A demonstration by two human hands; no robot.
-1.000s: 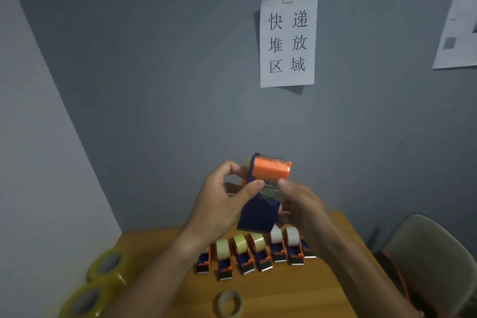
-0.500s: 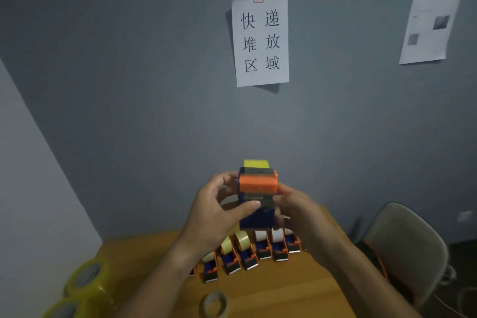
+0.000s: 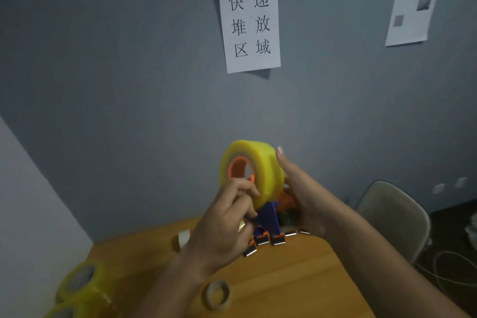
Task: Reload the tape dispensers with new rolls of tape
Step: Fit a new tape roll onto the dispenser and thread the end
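- Both hands raised above the surface (image 3: 296, 279), holding one tape dispenser (image 3: 268, 217) between them.
- Left hand (image 3: 224, 224): fingers curled, fingertips pinching at the lower edge of the yellow tape roll (image 3: 258, 162); a small strip of tape appears caught under its fingers.
- Right hand (image 3: 302, 193): palm against the far side of the roll and dispenser, fingers reaching upward along the roll's face, thumb side wrapped around the dispenser body.
- Tape dispenser: blue body with orange parts, carried between the two hands, blue part pointing down.
- Yellow tape roll: seated on the dispenser's orange hub (image 3: 238, 169), above the blue body, open core turned toward the left hand.
- Row of further dispensers (image 3: 268, 240): lying on the surface directly beneath the hands, partly hidden by them.
- Empty cardboard core (image 3: 218, 294): standing on the surface below the left forearm.
- Small pale roll (image 3: 183, 239): on the surface, just left of the left hand.
- Large yellow rolls (image 3: 80, 281): stacked far left of the left arm, at the surface's corner.
- Paper sign (image 3: 249, 23): on the grey wall above the hands; a second sheet (image 3: 415, 2) up and right.
- Chair (image 3: 392, 217): right of the right forearm.
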